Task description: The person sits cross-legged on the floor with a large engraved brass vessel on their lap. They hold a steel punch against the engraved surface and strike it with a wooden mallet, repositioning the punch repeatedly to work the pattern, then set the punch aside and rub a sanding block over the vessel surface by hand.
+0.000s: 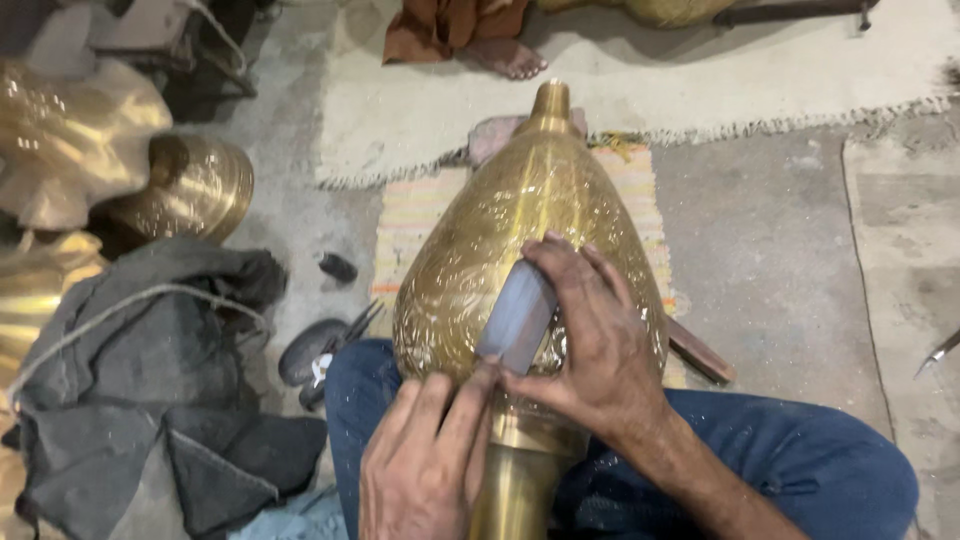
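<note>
The pale woven floor mat (pixel 700 75) fills the top of the view w/ a fringed front edge, and another person's bare foot (pixel 510 58) rests on it. A striped cloth mat (pixel 415 215) lies below it on the grey concrete floor (pixel 770 250). At left sits a heap of dark grey cloth w/ a rope across it (pixel 150 380), and behind that a round brass pot (pixel 195 185).

The large teardrop-shaped engraved brass vessel (pixel 500 215) lies across the person's blue-jeaned lap (pixel 800 460), over the striped mat. Its long axis runs near vertical in the view: narrow neck pointing away from the person toward the pale mat, wide belly at the knees, plain brass stem toward the body at the bottom edge.

The right hand (pixel 600 340) is closed around a flat grey rectangular block (pixel 517 315), fingers curled over the top, thumb underneath; the block is pressed against the vessel's belly, tilted up-right. The left hand (pixel 425 460) is loosely curled w/ nothing gripped, fingertips touching the block's lower end and the vessel just by it.

Small dark hand tools (pixel 325 350) lie on the floor just left of the knee.
</note>
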A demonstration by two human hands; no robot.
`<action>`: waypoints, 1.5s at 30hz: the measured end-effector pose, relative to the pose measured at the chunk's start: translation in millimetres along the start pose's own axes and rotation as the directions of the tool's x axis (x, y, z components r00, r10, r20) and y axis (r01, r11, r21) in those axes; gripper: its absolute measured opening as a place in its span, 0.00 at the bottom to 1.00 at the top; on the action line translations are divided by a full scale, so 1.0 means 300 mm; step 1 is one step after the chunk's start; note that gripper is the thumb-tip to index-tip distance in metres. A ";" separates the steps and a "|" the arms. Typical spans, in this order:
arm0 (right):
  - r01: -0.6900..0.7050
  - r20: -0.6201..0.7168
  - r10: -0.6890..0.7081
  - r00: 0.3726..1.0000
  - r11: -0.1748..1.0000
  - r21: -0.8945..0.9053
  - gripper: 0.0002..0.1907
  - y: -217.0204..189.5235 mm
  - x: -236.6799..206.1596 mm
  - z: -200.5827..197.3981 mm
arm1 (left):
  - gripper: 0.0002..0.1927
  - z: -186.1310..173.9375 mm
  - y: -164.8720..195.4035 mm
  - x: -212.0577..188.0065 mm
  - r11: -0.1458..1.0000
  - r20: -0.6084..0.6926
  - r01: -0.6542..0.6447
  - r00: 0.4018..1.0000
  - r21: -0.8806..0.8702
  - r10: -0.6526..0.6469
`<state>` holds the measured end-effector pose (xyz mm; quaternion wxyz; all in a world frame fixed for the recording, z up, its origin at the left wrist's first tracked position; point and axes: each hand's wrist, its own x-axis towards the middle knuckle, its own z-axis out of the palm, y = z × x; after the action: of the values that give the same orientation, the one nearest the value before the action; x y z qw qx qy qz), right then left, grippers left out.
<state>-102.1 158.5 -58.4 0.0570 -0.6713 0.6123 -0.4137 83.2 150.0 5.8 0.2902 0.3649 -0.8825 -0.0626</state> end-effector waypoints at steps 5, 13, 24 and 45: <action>0.007 0.018 -0.007 1.000 1.000 -0.025 0.64 -0.003 0.002 -0.003 | 0.26 0.012 0.001 0.020 0.999 0.112 -0.038 0.993 0.017 0.036; 0.005 0.037 -0.005 0.999 1.000 0.005 0.63 -0.011 0.013 -0.016 | 0.30 0.036 -0.032 -0.018 0.994 0.116 -0.088 0.990 0.072 0.079; -0.011 -0.020 0.012 1.000 0.998 0.056 0.65 0.005 -0.003 -0.004 | 0.30 0.049 -0.041 -0.029 1.000 0.127 -0.023 0.992 -0.002 0.023; -0.025 -0.005 0.025 1.000 0.998 -0.050 0.62 -0.003 -0.009 0.005 | 0.24 0.044 -0.036 0.023 0.997 -0.011 -0.014 1.000 0.072 0.015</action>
<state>-100.3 160.4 -60.2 0.0439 -0.6639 0.6310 -0.3990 78.5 136.3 -5.5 0.2822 0.3691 -0.8851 -0.0267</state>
